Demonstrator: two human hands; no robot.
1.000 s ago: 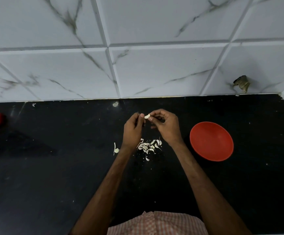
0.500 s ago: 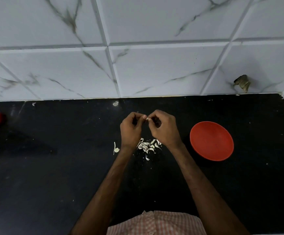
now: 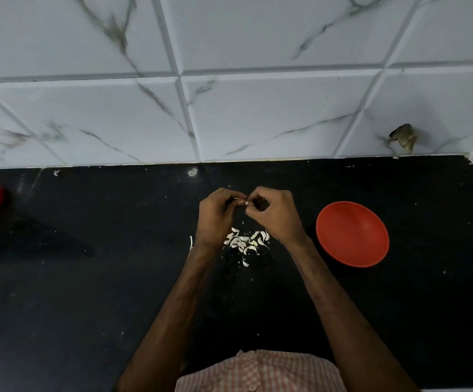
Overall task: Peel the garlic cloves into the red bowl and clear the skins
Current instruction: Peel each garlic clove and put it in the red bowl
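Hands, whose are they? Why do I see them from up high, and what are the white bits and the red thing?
There is no machine here, just a person working. A small camera sits on the person's head and looks down, so you see what they see: two arms reaching out from a checked shirt. The left hand and the right hand meet above a black counter. Their fingertips pinch one small white clove of garlic between them, to peel it. Below the hands lies a little pile of white bits, skins by the look of them. To the right stands a red bowl, where peeled cloves should go; I can see none in it. Behind is a tiled wall.
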